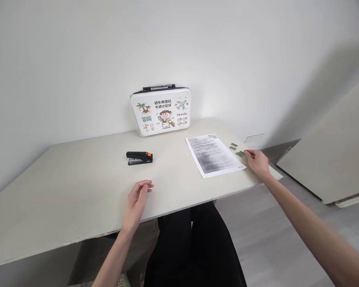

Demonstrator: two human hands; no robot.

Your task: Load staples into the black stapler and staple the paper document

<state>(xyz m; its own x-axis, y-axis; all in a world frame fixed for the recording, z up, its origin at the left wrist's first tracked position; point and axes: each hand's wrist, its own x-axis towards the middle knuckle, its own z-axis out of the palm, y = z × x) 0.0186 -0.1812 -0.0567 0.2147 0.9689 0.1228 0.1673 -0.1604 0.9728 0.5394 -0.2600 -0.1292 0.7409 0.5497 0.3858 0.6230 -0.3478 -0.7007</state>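
Note:
My right hand (258, 162) is at the right end of the table, with thumb and fingers pinched at the edge of a small group of grey staple strips (239, 154). How much of a strip lies between the fingertips is partly hidden. Two more short staple strips (233, 146) lie just behind. My left hand (138, 198) rests near the front edge, fingers loosely bent and slightly apart, holding nothing. Beyond it sits a black stapler (139, 158) with an orange patch, lying on its base. Printed paper (214, 156) lies flat between the hands, nearer the right one.
Against the wall stands a white case (163, 111) with cartoon pictures and a black handle. The pale table (77, 183) ends close to my right hand. A white wall plate (254, 139) shows past that corner, and a pale panel (329, 147) stands farther right.

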